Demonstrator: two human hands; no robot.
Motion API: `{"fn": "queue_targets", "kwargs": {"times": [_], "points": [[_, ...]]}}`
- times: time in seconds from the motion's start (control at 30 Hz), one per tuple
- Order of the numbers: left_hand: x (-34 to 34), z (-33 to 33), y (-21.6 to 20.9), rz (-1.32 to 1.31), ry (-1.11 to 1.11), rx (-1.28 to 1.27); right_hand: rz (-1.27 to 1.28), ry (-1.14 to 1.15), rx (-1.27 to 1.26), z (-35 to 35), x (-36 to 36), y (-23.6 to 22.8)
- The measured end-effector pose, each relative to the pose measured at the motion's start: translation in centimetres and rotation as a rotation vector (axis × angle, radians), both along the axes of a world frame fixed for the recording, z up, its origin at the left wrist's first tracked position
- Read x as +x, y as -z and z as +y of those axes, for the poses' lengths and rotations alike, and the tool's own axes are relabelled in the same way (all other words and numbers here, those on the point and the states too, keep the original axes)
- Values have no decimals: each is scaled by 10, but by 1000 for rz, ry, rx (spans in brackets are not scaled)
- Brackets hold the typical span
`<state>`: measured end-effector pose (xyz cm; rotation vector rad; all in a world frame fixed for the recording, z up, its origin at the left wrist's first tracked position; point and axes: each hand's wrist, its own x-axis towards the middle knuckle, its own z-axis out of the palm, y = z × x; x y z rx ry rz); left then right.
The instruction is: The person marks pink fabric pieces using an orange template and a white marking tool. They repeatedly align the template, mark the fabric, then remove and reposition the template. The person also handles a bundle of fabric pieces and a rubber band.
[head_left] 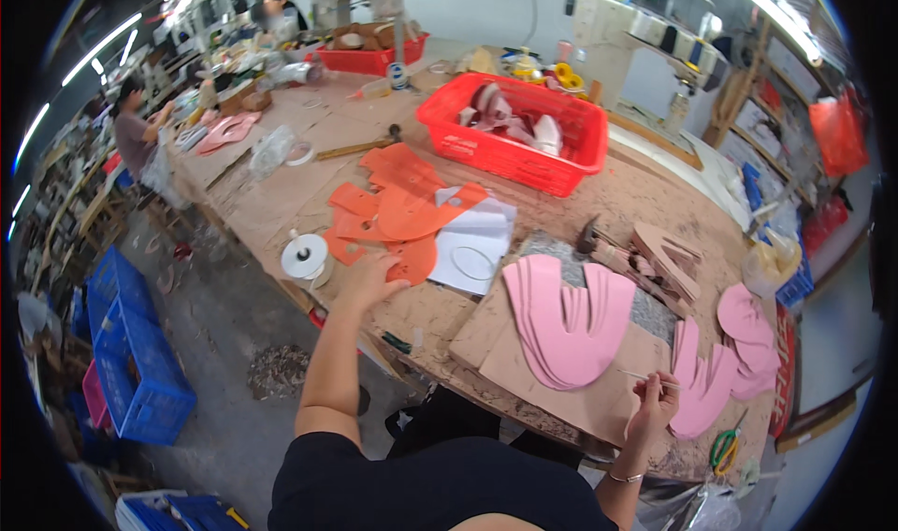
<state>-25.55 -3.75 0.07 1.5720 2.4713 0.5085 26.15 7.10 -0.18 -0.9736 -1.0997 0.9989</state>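
My left hand (370, 281) reaches to the near edge of the loosely stacked orange cut pieces (408, 203). Its fingers are apart and touch the lowest orange piece. A thin, pale, pen-like stick (634, 375) is held between the closed fingers of my right hand (652, 402), over the table's front right. Between the hands, a fanned stack of pink U-shaped pieces (571, 330) lies on a brown board (496, 344). More pink pieces (703, 395) rest just right of my right hand. Under the orange pieces is a white paper sheet (482, 236) with an oval outline.
Behind stands a red basket (561, 171) holding pink and white parts. A hammer (587, 236) and brown strips (666, 260) lie past the pink stack. Green-handled scissors (723, 451) are at the right front, a white round container (306, 256) by the left edge. Blue crates (140, 363) stand on the floor.
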Motion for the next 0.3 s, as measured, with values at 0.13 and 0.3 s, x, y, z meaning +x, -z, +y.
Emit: {"fn": "queue_targets", "kwargs": {"times": [0.13, 0.3], "points": [[-6, -10, 6, -31, -4, 68, 63, 15, -26, -1, -1, -1], [5, -12, 10, -122, -41, 62, 150, -29, -55, -4, 19, 7]]}}
